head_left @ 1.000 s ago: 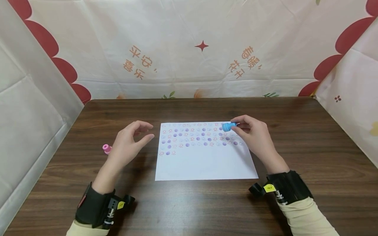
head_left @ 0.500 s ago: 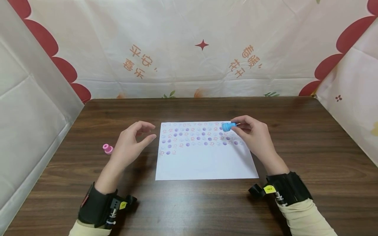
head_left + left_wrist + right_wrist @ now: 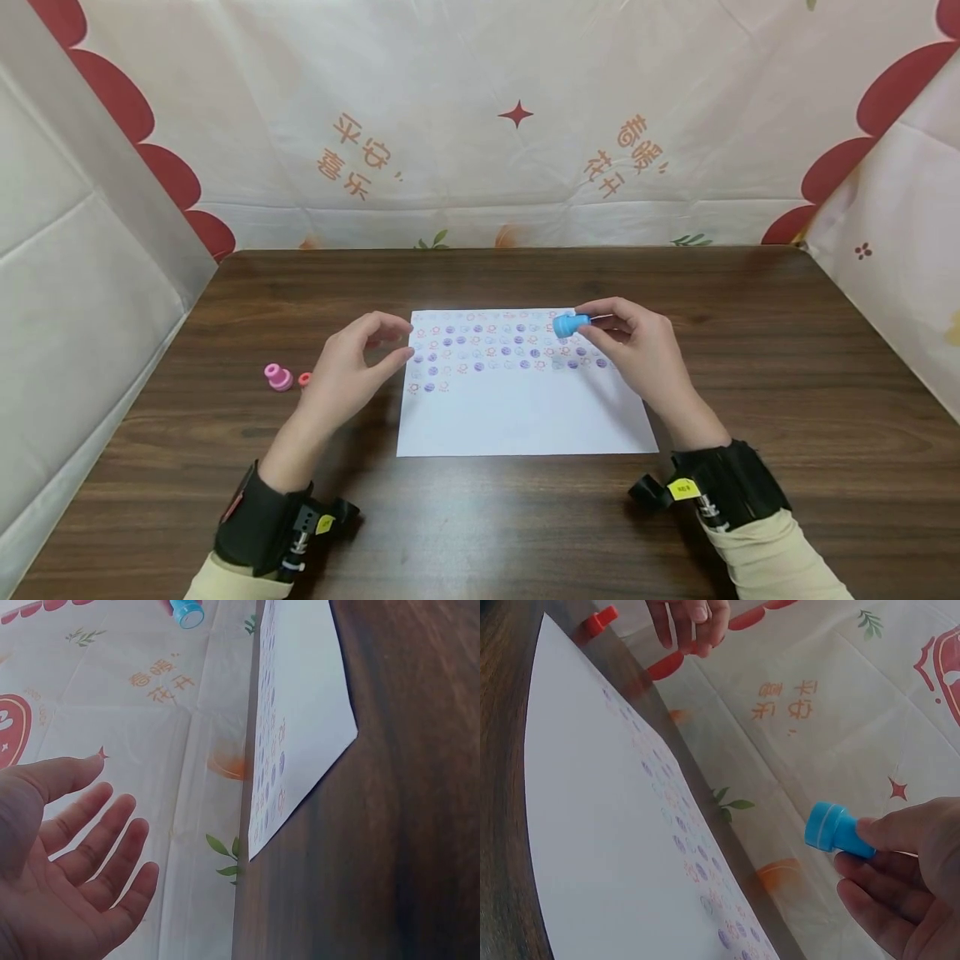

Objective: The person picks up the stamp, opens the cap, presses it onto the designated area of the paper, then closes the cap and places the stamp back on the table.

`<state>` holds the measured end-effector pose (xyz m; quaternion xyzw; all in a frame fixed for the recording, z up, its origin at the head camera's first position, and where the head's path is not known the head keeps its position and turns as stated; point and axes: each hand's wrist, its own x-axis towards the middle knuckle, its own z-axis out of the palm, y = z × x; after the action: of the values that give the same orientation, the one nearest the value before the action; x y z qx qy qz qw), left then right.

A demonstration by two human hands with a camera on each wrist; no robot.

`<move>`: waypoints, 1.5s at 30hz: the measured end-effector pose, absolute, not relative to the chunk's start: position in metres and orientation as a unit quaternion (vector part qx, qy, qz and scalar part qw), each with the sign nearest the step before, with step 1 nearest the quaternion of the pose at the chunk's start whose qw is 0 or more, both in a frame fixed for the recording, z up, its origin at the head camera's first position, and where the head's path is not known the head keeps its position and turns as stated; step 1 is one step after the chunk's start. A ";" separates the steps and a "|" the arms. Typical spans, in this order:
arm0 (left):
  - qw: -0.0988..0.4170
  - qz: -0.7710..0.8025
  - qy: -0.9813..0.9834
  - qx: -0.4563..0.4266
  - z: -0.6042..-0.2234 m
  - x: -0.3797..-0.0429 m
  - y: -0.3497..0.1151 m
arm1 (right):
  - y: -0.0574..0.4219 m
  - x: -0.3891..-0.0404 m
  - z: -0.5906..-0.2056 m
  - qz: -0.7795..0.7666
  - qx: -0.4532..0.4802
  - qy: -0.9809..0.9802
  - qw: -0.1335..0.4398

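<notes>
Between thumb and fingers, my right hand (image 3: 641, 346) pinches a small blue stamp (image 3: 572, 325), held sideways above the top right part of a white paper sheet (image 3: 517, 417). The right wrist view shows the blue stamp (image 3: 836, 827) with its wide round end pointing away from the palm. Rows of small purple, blue and red prints cover the sheet's upper half. My left hand (image 3: 348, 367) holds nothing; its fingertips overlap the sheet's left edge in the head view. In the left wrist view the left hand (image 3: 82, 862) has loosely bent, spread fingers.
A pink stamp (image 3: 278, 377) stands on the brown wooden table (image 3: 480, 533), left of my left hand. Beside it a red stamp (image 3: 304, 379) is mostly hidden by that hand. A white patterned cloth (image 3: 450, 108) hangs behind and at both sides.
My left hand has moved right to the sheet's edge, uncovering the pink stamp and part of the red one. My right hand has shifted slightly left with the blue stamp.
</notes>
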<state>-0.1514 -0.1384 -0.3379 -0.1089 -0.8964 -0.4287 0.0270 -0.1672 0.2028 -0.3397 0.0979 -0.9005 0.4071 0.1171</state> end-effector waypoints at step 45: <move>-0.011 -0.464 -0.874 -0.146 -0.348 -0.143 -0.109 | 0.173 -0.155 -0.344 0.460 0.133 -0.877 0.046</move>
<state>-0.1430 -0.1088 -0.3475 -0.1456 -0.8740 -0.4635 -0.0111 -0.1552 0.1728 -0.3441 0.1327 -0.8766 0.4604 0.0457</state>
